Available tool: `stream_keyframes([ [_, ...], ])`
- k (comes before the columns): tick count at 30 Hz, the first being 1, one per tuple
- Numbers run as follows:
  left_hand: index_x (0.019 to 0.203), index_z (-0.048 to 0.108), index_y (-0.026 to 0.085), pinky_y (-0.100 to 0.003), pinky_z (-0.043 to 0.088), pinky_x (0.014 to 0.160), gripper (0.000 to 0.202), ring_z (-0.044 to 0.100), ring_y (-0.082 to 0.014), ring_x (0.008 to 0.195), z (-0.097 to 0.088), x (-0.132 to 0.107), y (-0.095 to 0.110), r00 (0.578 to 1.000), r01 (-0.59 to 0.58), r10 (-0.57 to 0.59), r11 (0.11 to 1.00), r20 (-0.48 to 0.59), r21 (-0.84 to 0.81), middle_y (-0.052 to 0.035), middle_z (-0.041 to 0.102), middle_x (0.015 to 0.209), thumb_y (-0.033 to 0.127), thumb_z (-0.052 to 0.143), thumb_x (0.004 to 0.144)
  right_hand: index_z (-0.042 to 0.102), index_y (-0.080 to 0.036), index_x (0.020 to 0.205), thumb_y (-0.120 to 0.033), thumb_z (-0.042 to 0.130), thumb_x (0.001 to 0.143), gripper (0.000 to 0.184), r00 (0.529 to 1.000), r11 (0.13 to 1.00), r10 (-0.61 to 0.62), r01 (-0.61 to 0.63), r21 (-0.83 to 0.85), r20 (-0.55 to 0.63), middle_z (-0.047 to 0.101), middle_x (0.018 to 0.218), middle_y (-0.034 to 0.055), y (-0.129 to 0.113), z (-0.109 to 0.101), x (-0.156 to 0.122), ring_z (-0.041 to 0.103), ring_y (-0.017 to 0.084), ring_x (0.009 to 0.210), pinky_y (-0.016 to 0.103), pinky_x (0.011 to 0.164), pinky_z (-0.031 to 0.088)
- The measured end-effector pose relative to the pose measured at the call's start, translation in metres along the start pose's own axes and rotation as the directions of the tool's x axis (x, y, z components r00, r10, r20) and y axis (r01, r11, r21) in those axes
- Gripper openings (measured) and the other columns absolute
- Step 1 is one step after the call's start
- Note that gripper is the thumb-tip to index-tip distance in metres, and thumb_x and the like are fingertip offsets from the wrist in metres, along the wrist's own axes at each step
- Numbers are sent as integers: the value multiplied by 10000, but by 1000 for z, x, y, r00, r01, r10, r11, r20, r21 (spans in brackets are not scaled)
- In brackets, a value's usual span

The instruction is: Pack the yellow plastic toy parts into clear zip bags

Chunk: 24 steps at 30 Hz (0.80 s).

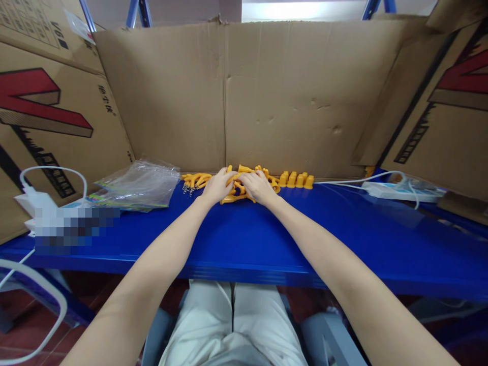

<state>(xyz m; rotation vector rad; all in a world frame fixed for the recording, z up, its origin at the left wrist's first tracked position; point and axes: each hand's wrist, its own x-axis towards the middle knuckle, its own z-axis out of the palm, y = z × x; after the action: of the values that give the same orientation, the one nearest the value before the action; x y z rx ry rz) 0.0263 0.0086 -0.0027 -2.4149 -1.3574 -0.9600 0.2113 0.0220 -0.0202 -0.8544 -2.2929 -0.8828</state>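
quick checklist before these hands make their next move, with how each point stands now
1. Left hand at the loose yellow pieces: ok.
2. Right hand there too: ok.
3. Firm grip on a single piece: cannot tell, the fingers hide it.
4. Loose yellow pieces sorted: not ok, they lie jumbled.
5. Row of yellow caps standing upright: ok.
6. Clear plastic bags apart from the hands: ok.

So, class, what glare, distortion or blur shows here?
Head view: clear bags catch pale highlights; head view: a pixelated patch hides detail at left; head view: forearms look stretched toward the lower corners; head view: yellow pieces too small to judge focus.
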Motion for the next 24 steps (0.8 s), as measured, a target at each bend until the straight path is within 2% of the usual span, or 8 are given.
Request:
stream_keyframes([
  [3,1204,603,250,-360,472,890,366,608,-252,1044,-3,0,2,993,111,-114,991,35,75,-81,633,1115,269,508,851,549,-129,1173,-171,282,960,343,999,1000,30,-30,-8,19,641,1107,134,0,1,1,544,235,983,383,907,273],
  [8,1169,597,247,-343,471,824,360,623,-255,1000,-9,0,7,984,180,-179,980,-13,88,-72,673,1097,272,536,815,552,-113,1159,-238,357,956,308,981,982,184,-182,-44,59,631,1078,168,1,1,1,527,272,1039,446,973,222],
  [11,1107,616,231,-321,467,754,341,645,-242,884,-8,1,7,982,190,-191,979,5,69,-59,702,946,283,558,776,580,-124,1069,-201,377,941,252,975,979,195,-186,-86,110,639,1002,147,2,-5,2,528,268,992,443,956,230],
  [16,1003,652,213,-272,449,647,309,622,-192,704,-3,3,2,973,229,-228,973,44,-22,-13,671,709,332,575,728,584,-130,1024,-141,389,907,228,980,974,187,-176,-142,68,629,1012,143,4,-11,2,514,261,948,421,916,257],
  [21,993,676,241,-295,467,683,323,645,-224,769,-5,2,3,968,247,-249,967,34,55,-29,699,765,359,590,706,555,-102,1141,-232,420,926,286,985,990,131,-123,-69,116,631,1073,158,8,-5,-5,510,274,1023,437,936,261],
  [24,1009,679,249,-323,483,717,336,656,-263,841,-7,1,6,968,246,-251,964,33,102,-51,717,833,369,589,708,552,-132,1159,-203,398,932,284,985,994,100,-94,-48,137,632,1107,143,10,-4,-6,507,268,1048,453,954,253],
])
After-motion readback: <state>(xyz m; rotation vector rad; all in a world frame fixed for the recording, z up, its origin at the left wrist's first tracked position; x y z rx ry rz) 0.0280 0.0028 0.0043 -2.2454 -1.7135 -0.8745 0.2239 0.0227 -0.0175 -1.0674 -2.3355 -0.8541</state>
